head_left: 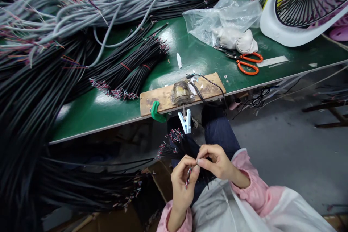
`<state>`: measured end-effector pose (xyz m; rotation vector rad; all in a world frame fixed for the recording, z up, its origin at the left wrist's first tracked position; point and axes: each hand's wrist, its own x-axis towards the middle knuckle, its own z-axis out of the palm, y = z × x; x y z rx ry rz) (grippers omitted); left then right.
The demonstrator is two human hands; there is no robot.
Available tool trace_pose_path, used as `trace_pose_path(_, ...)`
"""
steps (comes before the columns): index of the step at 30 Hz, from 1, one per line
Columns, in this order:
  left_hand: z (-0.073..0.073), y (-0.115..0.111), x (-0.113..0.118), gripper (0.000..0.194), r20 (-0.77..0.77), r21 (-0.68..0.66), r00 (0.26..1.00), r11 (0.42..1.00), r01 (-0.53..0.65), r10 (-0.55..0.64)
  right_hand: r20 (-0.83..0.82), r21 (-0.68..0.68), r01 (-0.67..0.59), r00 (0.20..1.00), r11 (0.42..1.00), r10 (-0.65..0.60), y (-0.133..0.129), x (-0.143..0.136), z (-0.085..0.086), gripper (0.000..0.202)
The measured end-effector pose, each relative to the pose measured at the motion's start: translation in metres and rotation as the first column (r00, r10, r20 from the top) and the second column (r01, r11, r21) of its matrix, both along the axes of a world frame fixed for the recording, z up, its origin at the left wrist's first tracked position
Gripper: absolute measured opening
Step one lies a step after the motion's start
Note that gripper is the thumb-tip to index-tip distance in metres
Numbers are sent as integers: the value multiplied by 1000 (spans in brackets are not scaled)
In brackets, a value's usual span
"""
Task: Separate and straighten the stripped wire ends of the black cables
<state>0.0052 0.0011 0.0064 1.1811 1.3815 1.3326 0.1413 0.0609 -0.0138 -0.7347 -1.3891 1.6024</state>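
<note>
My left hand [183,179] is closed, with a thin cable's coloured wire ends [187,183] showing between its fingers. Thumb and fingertips of my right hand [216,161] are pinched together and meet the left fingertips; what lies between them is too small to make out. A bundle of black cables [187,145] with red, white and blue stripped ends lies across my lap, just beyond and under both hands. Ahead of them, a light blue clothespin [185,121] sits on the shaft of a small motor [181,93] mounted on a wooden board [163,99].
A green clamp [157,111] grips the board at the edge of the green table [89,127]. Tied black cable bundles [127,69] and grey cables [81,18] cover the left. Orange-handled scissors [248,63], a plastic bag [206,20] and a white fan [282,32] stand right.
</note>
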Motion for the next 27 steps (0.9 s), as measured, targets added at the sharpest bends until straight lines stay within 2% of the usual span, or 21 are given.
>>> trace_pose_path(5, -6, -4, 1, 22, 32, -28, 998, 999, -46, 47, 61, 61, 81, 995, 995, -85, -3, -3, 2, 30)
trace_pose_path(11, -14, -8, 1, 22, 86, -65, 994, 996, -55, 60, 143, 212, 114, 979, 971, -146, -6, -4, 8, 20)
trace_pose_path(17, -19, -12, 2, 24, 104, -75, 991, 994, -81, 89, 165, 390, 190, 948, 901, -271, -8, -8, 6, 14)
trace_pose_path(22, -16, -8, 1, 28, 181, -135, 974, 984, -115, 139, 50, 511, 261, 942, 819, -331, -11, -11, 10, 14)
trace_pose_path(25, -14, -2, -2, 29, 263, -173, 942, 971, -166, 208, 14, 483, 271, 948, 832, -317, -12, -10, 12, 15)
trace_pose_path(27, -13, 1, -2, 28, 288, -169, 937, 974, -153, 197, 68, 377, 301, 934, 876, -351, -10, -8, 10, 14)
